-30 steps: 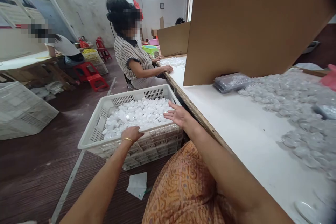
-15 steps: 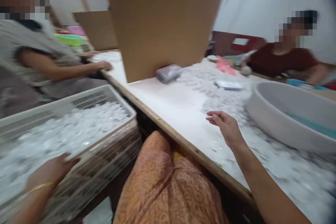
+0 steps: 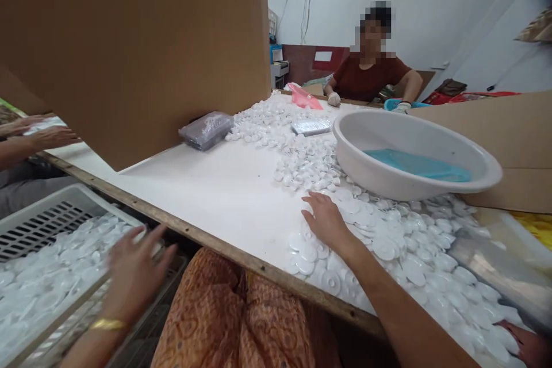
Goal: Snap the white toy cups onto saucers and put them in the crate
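Note:
My left hand, with a gold bangle at the wrist, is over the near side of a white slatted crate. Its fingers are spread and slightly blurred. Inside the crate lies a heap of white plastic discs. My right hand reaches across the white tabletop, palm down and fingers apart, at the edge of a spread of round white plastic pieces. Some flat discs lie under and beside that hand; whether the fingertips touch any is unclear.
A large pale basin with a blue sheet inside stands among the pieces. A tall cardboard panel blocks the back left, beside a plastic-wrapped pack. A co-worker in dark red sits opposite; another person's hands show at left.
The view has swung right. My left hand has lifted off the crate's rim, its fingers spreading. My right hand's fingers, earlier close together, are now apart near the discs.

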